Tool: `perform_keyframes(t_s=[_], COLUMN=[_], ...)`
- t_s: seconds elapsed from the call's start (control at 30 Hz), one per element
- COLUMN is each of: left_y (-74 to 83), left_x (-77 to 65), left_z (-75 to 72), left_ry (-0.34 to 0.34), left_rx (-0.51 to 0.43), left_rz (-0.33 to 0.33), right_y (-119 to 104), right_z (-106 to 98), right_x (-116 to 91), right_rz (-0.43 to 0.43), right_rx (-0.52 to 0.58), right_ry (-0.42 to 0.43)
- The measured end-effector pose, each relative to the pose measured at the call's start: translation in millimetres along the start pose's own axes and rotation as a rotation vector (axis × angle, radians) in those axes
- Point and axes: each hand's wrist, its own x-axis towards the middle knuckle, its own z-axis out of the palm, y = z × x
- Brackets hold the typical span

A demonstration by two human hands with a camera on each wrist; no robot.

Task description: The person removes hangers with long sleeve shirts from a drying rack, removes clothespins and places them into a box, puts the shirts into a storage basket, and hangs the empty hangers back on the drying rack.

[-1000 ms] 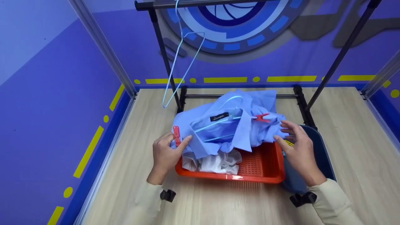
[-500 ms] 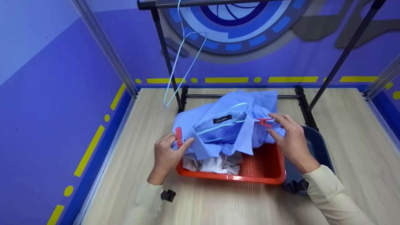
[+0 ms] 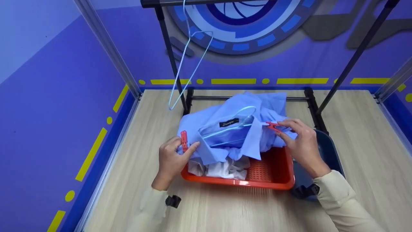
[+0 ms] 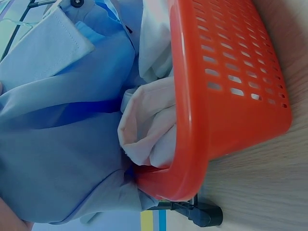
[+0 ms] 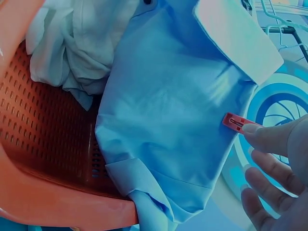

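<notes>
A blue collared shirt (image 3: pixel 209 117) with a black neck label lies spread over a red basket (image 3: pixel 238 182), a light blue wire hanger (image 3: pixel 222 130) inside its neck. My left hand (image 3: pixel 172 161) grips the shirt's left shoulder, thumb in front, beside an upright red clothespin (image 3: pixel 183 140). At the other shoulder my right hand (image 3: pixel 304 148) pinches a second red clothespin (image 5: pixel 235 122), which sits on the shirt and hanger. The right wrist view shows the thumb on that clothespin's end, the other fingers loosely bent. Most left-hand fingers are hidden behind cloth.
White cloth (image 3: pixel 225 169) lies crumpled in the basket. A dark blue bin (image 3: pixel 326 148) stands to its right, partly under my right forearm. Behind rises a black garment rack (image 3: pixel 164 42), with another wire hanger (image 3: pixel 185 61) hanging from its bar at the left.
My right hand has moved left and inward from the shirt's right edge onto the right clothespin and now pinches it. My left hand has kept its grip on the left shoulder.
</notes>
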Motion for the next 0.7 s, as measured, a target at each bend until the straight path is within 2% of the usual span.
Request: perform_keyframes(t_s=[0.3, 0.47, 0.7], left_y=[0.9, 1.5, 2.0], left_x=[1.6, 1.9, 2.0], left_z=[0.9, 1.4, 1.9], left_ry=[0.008, -0.002, -0.001], left_rx=[0.005, 0.017, 0.030], left_rz=[-0.006, -0.033, -0.040], right_y=[3.5, 4.2, 4.9], right_z=[-3.4, -8.5, -14.3], right_x=[-2.5, -7.2, -14.2], right_rz=[-0.051, -0.024, 0.039], right_rx=[0.031, 0.061, 0.057], right_ry=[0.102, 0.120, 0.115])
